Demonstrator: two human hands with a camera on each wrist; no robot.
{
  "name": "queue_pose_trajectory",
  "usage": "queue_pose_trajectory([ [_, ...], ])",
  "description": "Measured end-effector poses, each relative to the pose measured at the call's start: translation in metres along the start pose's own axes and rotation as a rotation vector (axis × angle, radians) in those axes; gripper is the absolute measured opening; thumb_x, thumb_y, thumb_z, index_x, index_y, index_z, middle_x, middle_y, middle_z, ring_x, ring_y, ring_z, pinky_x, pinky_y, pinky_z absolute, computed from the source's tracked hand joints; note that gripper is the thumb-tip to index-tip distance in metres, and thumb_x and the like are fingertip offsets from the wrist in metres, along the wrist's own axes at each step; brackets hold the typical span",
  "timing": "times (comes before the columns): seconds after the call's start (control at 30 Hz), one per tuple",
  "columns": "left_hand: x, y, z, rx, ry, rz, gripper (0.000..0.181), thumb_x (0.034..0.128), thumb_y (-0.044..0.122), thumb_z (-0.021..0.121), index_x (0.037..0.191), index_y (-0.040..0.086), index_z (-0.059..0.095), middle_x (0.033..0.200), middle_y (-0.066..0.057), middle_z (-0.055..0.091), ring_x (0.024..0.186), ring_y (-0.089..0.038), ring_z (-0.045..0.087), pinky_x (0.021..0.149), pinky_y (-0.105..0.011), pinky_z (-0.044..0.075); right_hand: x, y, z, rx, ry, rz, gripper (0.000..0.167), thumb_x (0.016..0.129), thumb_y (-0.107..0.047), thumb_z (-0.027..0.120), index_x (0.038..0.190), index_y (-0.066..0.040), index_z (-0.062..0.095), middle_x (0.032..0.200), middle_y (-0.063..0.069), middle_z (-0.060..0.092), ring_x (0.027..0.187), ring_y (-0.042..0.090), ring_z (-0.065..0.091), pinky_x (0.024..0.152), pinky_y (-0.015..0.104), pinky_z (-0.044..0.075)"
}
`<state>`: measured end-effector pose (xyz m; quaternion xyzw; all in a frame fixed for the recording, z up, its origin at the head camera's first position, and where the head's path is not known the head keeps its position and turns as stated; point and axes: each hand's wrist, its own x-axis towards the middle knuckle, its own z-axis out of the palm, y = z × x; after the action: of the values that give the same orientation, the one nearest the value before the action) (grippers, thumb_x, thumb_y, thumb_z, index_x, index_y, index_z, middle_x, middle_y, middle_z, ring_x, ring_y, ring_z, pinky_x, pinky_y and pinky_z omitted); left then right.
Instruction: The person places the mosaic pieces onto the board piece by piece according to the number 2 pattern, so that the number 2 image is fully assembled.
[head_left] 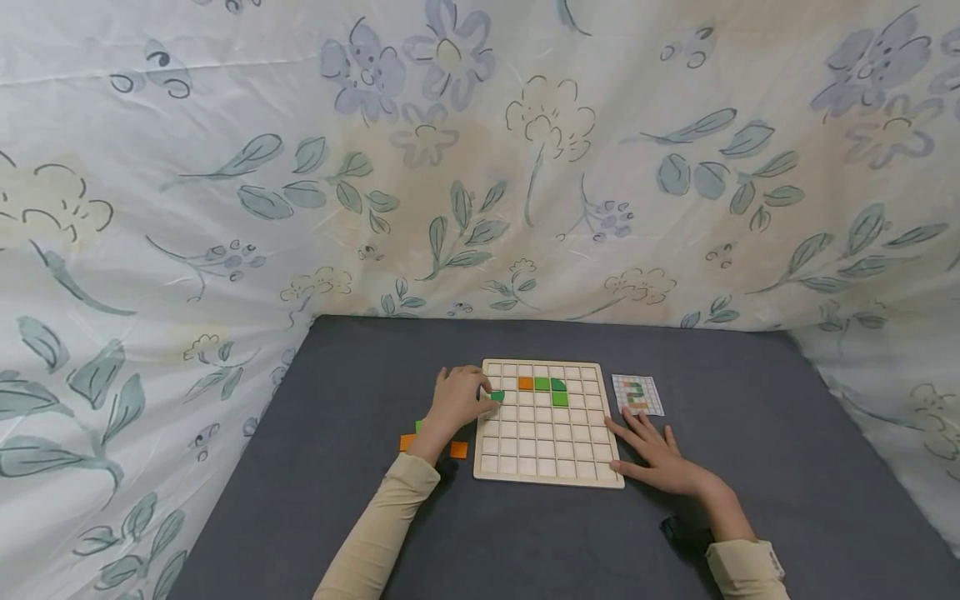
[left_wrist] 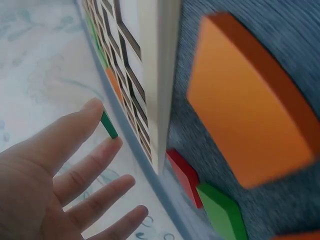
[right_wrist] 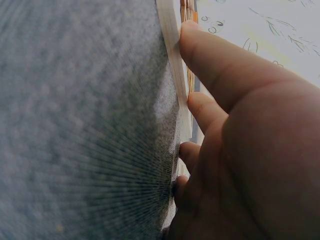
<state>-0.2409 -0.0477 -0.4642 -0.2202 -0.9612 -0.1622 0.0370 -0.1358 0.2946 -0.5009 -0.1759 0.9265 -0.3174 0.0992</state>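
A pale wooden grid board [head_left: 551, 482] lies flat on the dark cloth. Over its left edge my left hand [head_left: 456, 397] pinches a green tile [head_left: 498, 396] between thumb and index finger; the left wrist view shows that tile [left_wrist: 109, 125] edge-on, the other fingers spread. In the grid's upper part sit an orange tile [head_left: 526, 383], a green square tile [head_left: 542, 384], a dark green rounded tile [head_left: 558, 385] and, below it, another green square tile [head_left: 559, 400]. My right hand [head_left: 660, 460] rests with extended fingers at the board's right edge, thumb and index finger touching the rim [right_wrist: 172, 45].
Beside the board's left side lie loose tiles, among them an orange one [head_left: 459, 450], a red one [left_wrist: 184, 176] and a green one [left_wrist: 220, 211]. A pattern card [head_left: 619, 385] lies right of the board, near my right fingertips. Floral fabric [head_left: 480, 250] hangs behind the table.
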Motion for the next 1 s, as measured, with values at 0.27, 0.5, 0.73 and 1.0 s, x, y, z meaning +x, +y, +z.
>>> queue_pose_trajectory([
  [0.27, 0.005, 0.012, 0.003, -0.018, -0.022, 0.024, 0.022, 0.0758, 0.042, 0.074, 0.084, 0.022, 0.072, 0.125, -0.003, 0.059, 0.119, -0.032, 0.05, 0.105, -0.064, 0.025, 0.0, 0.0, 0.0, -0.009, 0.002, 0.0, 0.069, 0.089, -0.036, 0.06, 0.146, -0.012, 0.03, 0.152, 0.026, 0.007, 0.136, 0.051, -0.002, 0.096, 0.074, -0.01],
  [0.5, 0.008, 0.019, 0.008, -0.032, -0.013, 0.063, 0.022, 0.0748, 0.042, 0.075, 0.083, 0.022, 0.071, 0.122, -0.002, 0.061, 0.117, -0.031, 0.051, 0.105, -0.063, 0.025, 0.001, 0.001, -0.001, -0.011, 0.0, -0.002, 0.069, 0.089, -0.036, 0.06, 0.146, -0.012, 0.03, 0.152, 0.026, 0.007, 0.136, 0.051, -0.002, 0.096, 0.074, -0.01],
  [0.73, 0.013, 0.029, 0.011, -0.018, -0.045, 0.062, 0.023, 0.0762, 0.045, 0.073, 0.085, 0.024, 0.073, 0.121, 0.002, 0.061, 0.116, -0.027, 0.052, 0.106, -0.062, 0.024, 0.001, 0.001, -0.002, -0.01, 0.001, 0.001, 0.069, 0.089, -0.035, 0.061, 0.146, -0.013, 0.03, 0.152, 0.027, 0.007, 0.136, 0.051, -0.003, 0.096, 0.075, -0.01],
  [1.0, 0.018, 0.042, 0.014, -0.012, -0.074, 0.085, 0.024, 0.0756, 0.045, 0.073, 0.088, 0.025, 0.073, 0.118, 0.004, 0.062, 0.115, -0.023, 0.053, 0.107, -0.061, 0.024, 0.001, 0.001, -0.001, -0.005, -0.006, 0.005, 0.069, 0.089, -0.036, 0.06, 0.146, -0.014, 0.029, 0.152, 0.026, 0.006, 0.136, 0.051, -0.003, 0.096, 0.074, -0.011],
])
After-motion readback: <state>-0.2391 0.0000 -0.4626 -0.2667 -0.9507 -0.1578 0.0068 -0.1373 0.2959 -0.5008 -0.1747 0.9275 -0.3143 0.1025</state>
